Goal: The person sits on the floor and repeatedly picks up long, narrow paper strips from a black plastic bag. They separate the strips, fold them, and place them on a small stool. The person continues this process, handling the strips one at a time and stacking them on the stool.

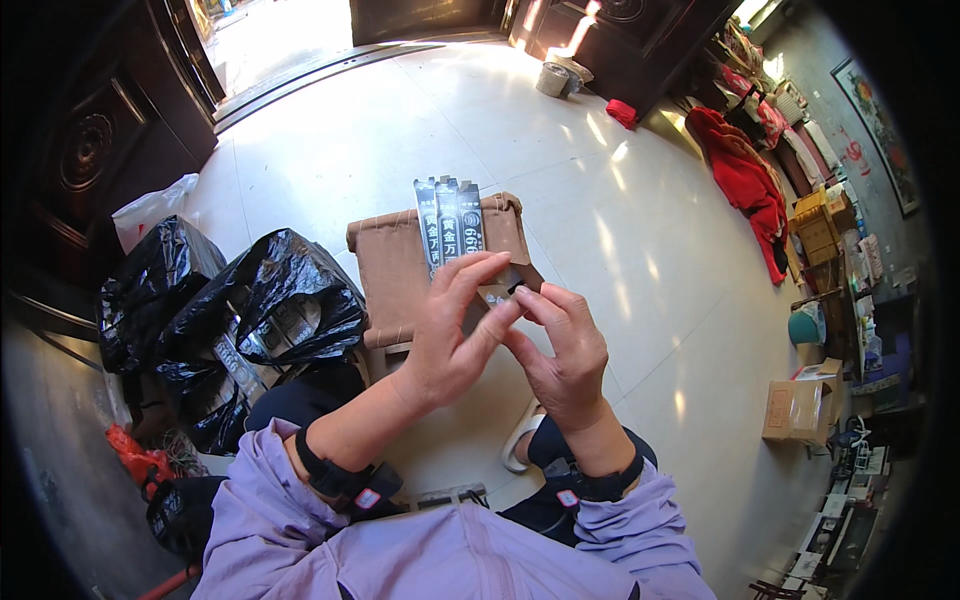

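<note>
Over a brown cloth-covered stool (390,274), I hold the end of a narrow printed cardboard box (493,295) between both hands. My left hand (454,330) has its thumb against the box end and its fingers stretched along the far side. My right hand (564,351) pinches the edge of the end with thumb and fingertips. A dark opening shows there beside a brown flap. Much of the box is hidden behind my fingers. Just beyond, several flat silver-and-black printed strip boxes (448,214) lie side by side on the stool, their far ends sticking out past its edge.
Black plastic bags (281,262) stand left of the stool, one open with similar printed boxes (238,364) inside. A white bag (155,210) sits behind them. Cardboard cartons (799,409) and a red garment (739,180) are at the right. An open doorway (277,45) lies ahead.
</note>
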The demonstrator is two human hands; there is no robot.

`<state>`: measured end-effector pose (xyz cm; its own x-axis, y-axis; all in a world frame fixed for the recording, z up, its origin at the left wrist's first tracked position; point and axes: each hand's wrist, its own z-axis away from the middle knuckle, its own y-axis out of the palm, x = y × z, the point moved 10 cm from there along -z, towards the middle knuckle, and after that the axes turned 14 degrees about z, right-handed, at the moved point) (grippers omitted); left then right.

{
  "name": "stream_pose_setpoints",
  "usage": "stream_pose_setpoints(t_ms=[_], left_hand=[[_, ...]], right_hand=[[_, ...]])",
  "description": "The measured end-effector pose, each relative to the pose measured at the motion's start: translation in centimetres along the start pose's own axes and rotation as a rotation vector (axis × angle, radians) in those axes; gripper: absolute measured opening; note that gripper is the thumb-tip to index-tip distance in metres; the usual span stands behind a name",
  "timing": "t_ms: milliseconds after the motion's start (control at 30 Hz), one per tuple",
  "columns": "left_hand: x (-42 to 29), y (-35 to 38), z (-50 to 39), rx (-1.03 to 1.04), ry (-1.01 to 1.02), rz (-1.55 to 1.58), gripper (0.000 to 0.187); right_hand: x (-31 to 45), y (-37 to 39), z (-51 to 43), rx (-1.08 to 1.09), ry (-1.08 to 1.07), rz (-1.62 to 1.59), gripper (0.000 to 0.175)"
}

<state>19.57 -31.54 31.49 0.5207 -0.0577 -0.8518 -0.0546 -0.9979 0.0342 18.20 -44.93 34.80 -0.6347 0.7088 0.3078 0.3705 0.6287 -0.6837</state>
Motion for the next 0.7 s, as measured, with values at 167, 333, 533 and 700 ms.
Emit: stream_pose_setpoints(t_ms=[167, 333, 533, 700], left_hand=[[0.5, 0.6, 0.4, 0.136, -0.053, 0.176, 0.073], [0.8, 0.6, 0.6, 0.144, -0.053, 0.148, 0.070], [1.1, 0.8, 0.5, 0.156, -0.063, 0.068, 0.061], [1.5, 0.6, 0.6, 0.141, -0.112, 0.205, 0.056]], right_hand=[[0.5, -0.3, 0.0, 0.046, -0.042, 0.009, 0.050], [1.0, -0.2, -0.3, 0.116, -0.075, -0.016, 0.045], [0.9, -0.7, -0.5, 0.108, -0.106, 0.001, 0.038], [1.1, -1.2, -0.2, 0.055, -0.096, 0.019, 0.031]])
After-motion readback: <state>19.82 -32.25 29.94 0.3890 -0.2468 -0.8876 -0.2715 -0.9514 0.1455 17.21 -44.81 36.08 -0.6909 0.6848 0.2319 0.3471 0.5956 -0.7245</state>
